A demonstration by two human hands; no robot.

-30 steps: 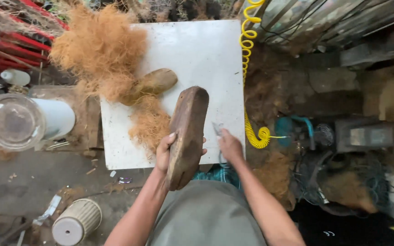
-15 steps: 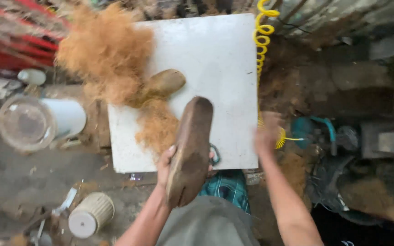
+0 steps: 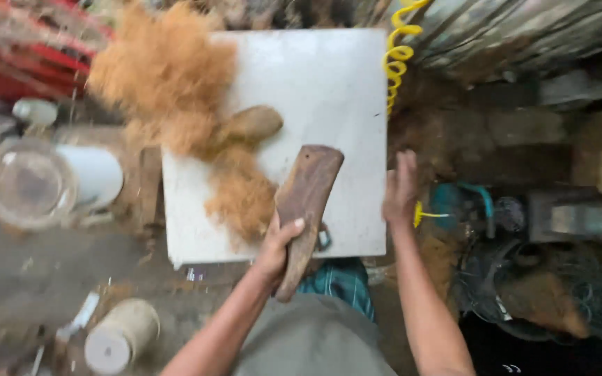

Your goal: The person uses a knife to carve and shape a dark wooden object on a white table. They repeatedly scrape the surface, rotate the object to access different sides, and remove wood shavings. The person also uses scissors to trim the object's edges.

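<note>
My left hand (image 3: pixel 278 245) grips the lower end of a long brown wooden piece (image 3: pixel 307 202), held tilted over the near edge of a white board (image 3: pixel 315 83). My right hand (image 3: pixel 400 186) is off the wood, fingers apart and empty, at the board's right edge beside a yellow coiled hose (image 3: pixel 397 56). A heap of tan coconut fibre (image 3: pixel 165 76) covers the board's far left. A smaller clump of fibre (image 3: pixel 242 195) lies just left of the wood. A brown husk piece (image 3: pixel 251 125) rests between the two.
A clear plastic jar (image 3: pixel 29 182) lies on its side at the left. A small ribbed cylinder (image 3: pixel 121 336) stands on the ground at lower left. Red bars (image 3: pixel 8 49) sit at the far left. Dark machinery and a teal part (image 3: pixel 468 202) crowd the right.
My right hand has let go of the wooden piece and moved right to the board's edge. My left hand keeps hold of the wood, which now tilts more to the right.
</note>
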